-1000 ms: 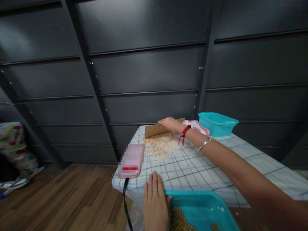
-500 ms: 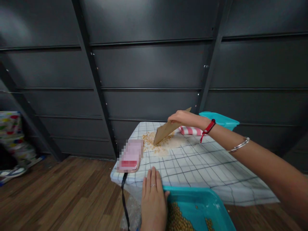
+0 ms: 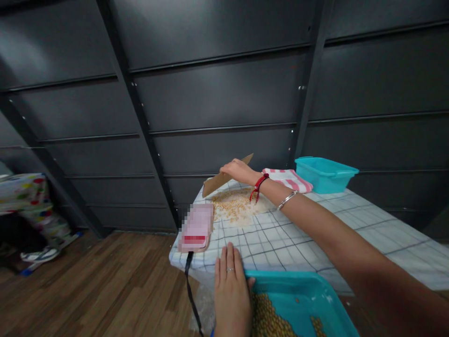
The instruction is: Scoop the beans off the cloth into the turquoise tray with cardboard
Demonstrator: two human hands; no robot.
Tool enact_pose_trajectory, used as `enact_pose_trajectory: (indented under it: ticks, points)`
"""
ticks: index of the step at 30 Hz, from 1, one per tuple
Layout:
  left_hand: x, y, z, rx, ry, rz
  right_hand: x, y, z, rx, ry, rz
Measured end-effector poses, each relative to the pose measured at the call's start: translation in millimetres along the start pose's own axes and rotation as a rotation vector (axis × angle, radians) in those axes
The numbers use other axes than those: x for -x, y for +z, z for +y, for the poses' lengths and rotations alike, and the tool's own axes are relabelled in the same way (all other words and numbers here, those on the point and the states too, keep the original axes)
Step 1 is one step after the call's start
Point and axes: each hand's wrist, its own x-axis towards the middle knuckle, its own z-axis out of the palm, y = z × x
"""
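My right hand (image 3: 240,171) grips a flat piece of cardboard (image 3: 217,183) by its upper edge, holding it tilted over the far left of the table. Just in front of the cardboard lies a spread of yellow grains (image 3: 231,206), with pale powder (image 3: 257,208) around it. My left hand (image 3: 232,290) rests with straight fingers on the left rim of a teal basin (image 3: 291,275), its thumb at the rim's inner side. Inside that basin are brownish beans (image 3: 268,316), heaped mostly at the left.
A checked cloth (image 3: 280,243) covers the table. A pink phone (image 3: 196,227) with a black strap (image 3: 189,285) lies at the left edge. Behind my right arm are a pink-striped towel (image 3: 289,180) and a second teal basin (image 3: 328,175). A dark panelled wall (image 3: 217,103) stands behind.
My right hand has moved left and away with the cardboard, lifting it off the grains toward the far left corner. The left hand stays on the basin rim. The view has shifted slightly.
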Motion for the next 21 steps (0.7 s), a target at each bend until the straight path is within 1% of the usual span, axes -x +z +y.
enact_pose_trajectory:
  ticks: [2, 5, 10, 15, 18, 21]
  points:
    - [0.1, 2.6, -0.5, 0.035, -0.024, -0.033, -8.2, 8.0, 0.8, -0.029, -0.018, -0.018]
    - [0.6, 5.6, -2.6, 0.067, -0.039, -0.076, -11.7, 15.3, 9.2, -0.07, -0.047, -0.048]
    - [0.0, 4.1, -4.6, 0.078, -0.065, -0.107, 0.5, 15.9, 32.4, -0.105, -0.119, -0.093]
    - [-0.9, 0.7, -4.4, 0.086, -0.08, -0.107, 21.1, 5.3, 48.5, -0.117, -0.199, -0.087]
    - [-0.9, -0.6, -5.1, 0.085, -0.07, -0.1, 33.2, -6.5, 50.3, -0.116, -0.24, -0.062]
    - [-0.3, -1.2, -5.9, 0.092, -0.061, -0.102, 46.6, -20.5, 47.2, -0.114, -0.282, -0.036]
